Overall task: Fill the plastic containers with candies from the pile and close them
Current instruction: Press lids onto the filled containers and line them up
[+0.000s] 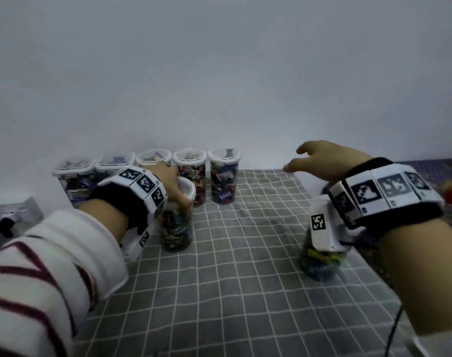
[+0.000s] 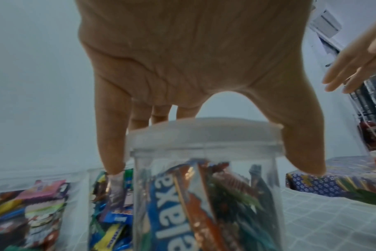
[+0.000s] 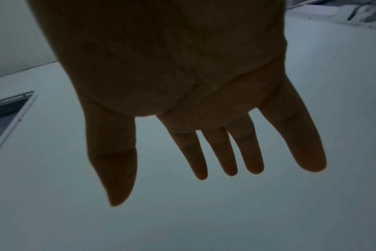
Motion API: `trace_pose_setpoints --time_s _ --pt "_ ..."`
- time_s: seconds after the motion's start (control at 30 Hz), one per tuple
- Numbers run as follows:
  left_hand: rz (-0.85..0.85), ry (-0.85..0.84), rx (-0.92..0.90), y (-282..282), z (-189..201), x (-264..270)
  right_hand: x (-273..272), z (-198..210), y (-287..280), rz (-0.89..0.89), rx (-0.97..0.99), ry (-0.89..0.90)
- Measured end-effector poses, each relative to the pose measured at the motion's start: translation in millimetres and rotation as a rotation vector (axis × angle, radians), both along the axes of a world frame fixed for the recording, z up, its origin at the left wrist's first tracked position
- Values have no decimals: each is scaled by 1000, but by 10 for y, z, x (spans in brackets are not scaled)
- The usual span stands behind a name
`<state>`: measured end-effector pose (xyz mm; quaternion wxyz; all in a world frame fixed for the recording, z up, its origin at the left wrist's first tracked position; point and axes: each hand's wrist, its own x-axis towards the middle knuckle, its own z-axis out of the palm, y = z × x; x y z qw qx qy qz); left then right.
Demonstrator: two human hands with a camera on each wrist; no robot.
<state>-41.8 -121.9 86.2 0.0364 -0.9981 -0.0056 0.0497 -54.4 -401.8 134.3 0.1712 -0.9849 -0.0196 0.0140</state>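
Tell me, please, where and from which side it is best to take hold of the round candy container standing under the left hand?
Probably at the white lid, from above. The container stands upright, so the top is free, and the lid's rim juts past the clear wall, giving the fingers an edge. The left hand already spans it this way.

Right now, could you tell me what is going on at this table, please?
A person is packing candies into clear plastic containers. The left hand grips the lid of a candy-filled container on the checked cloth, fingers curled round its rim. The right hand hovers open, holding nothing. Five filled, lidded containers stand in a row by the wall, and another filled one sits under the right wrist.
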Motion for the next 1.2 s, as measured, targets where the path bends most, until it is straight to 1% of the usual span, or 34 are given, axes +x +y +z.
trace_pose_setpoints --time_s 0.13,0.23,0.4,0.5,0.6,0.77,0.9,1.07,1.2 --pt "-58 45 -47 -214 0 -62 -217 -104 -272 -14 -103 73" --pt "-109 76 -76 -375 7 -61 -302 -206 -432 8 -181 156" --pt "-168 108 -24 -626 16 7 -335 -388 -543 36 -227 276" --pt "-196 116 -5 -748 31 75 -291 -463 -580 74 -198 218" --pt "-228 120 -40 -858 41 174 -201 -506 -607 101 -126 159" --pt "-310 42 -57 -1103 71 454 97 -487 -620 115 -71 88" --pt "-362 14 -60 -1338 118 744 481 -437 -632 100 -33 5" --pt "-354 2 -64 -1547 122 1187 1079 -477 -687 35 1 -33" --pt "-318 -11 -54 -1595 88 1514 1478 -560 -688 -9 25 -21"
